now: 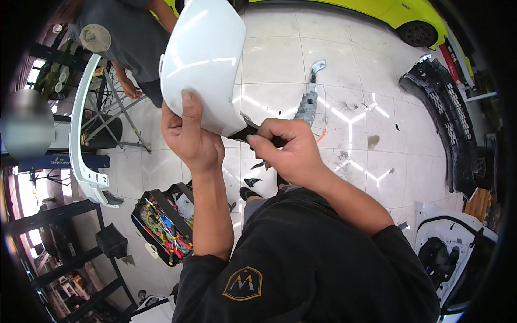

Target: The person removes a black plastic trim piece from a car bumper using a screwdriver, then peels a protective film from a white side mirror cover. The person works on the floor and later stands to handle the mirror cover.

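A glossy white curved car-body panel (207, 54) is held up in front of me. My left hand (194, 137) grips its lower left part, with the thumb lying on the white face and the other fingers behind, mostly hidden. At the panel's lower right corner, my right hand (291, 151) pinches a thin black piece (242, 132) between thumb and forefinger. That piece touches the corner; whether it is film or part of the panel, I cannot tell.
Below left lies an open tool bag (161, 223) full of colourful tools. Another person (116, 43) stands at the upper left by a long white trim part (81, 145) on a folding stand (116, 124). A grey part (308, 105), a black bumper (444, 118) and a white door (452, 242) are around the tiled floor.
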`<state>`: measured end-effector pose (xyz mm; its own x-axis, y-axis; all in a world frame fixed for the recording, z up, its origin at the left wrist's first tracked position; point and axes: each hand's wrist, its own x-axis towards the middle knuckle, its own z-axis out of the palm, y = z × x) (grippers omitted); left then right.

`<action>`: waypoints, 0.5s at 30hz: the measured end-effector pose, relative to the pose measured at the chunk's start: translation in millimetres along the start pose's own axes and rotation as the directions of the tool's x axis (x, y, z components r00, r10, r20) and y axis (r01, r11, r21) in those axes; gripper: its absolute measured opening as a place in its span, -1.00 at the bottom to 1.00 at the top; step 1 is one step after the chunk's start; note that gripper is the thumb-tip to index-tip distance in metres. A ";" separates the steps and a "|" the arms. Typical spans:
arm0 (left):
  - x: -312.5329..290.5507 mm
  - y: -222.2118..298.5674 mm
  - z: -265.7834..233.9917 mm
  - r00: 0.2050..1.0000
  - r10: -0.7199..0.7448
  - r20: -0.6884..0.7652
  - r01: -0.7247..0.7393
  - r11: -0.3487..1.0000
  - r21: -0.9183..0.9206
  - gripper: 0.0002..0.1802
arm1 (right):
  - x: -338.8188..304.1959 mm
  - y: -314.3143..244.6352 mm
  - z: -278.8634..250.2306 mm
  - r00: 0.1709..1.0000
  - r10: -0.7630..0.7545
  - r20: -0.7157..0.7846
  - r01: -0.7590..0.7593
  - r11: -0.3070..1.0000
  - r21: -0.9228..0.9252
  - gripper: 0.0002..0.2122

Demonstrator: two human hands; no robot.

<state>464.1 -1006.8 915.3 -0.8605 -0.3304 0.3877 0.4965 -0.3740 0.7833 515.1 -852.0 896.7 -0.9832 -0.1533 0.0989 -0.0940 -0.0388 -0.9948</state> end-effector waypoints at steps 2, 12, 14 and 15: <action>-2.7 4.4 4.9 0.998 0.041 -0.040 -0.040 0.999 0.016 -0.67 | -5.4 -11.6 -12.3 1.000 0.007 0.013 -0.006 0.998 -0.055 -0.76; -17.3 -1.0 -2.3 0.997 -0.002 0.083 -0.005 0.997 0.081 -0.62 | 23.9 -31.0 -17.6 0.914 -0.252 0.317 0.405 0.575 -0.710 -0.70; -19.0 -4.0 -2.7 0.997 -0.009 0.075 0.002 0.995 0.096 -0.64 | 23.6 -32.7 -17.6 0.912 -0.218 0.348 0.410 0.535 -0.738 -0.73; -20.8 -4.9 -2.4 0.997 -0.011 0.071 0.003 0.994 0.110 -0.65 | 21.8 -34.4 -17.6 0.921 -0.189 0.342 0.389 0.532 -0.752 -0.76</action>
<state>479.8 -1000.2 902.3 -0.8720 -0.2636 0.4126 0.4781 -0.2773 0.8334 494.1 -836.7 932.7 -0.8339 -0.4715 0.2868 -0.5497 0.6626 -0.5088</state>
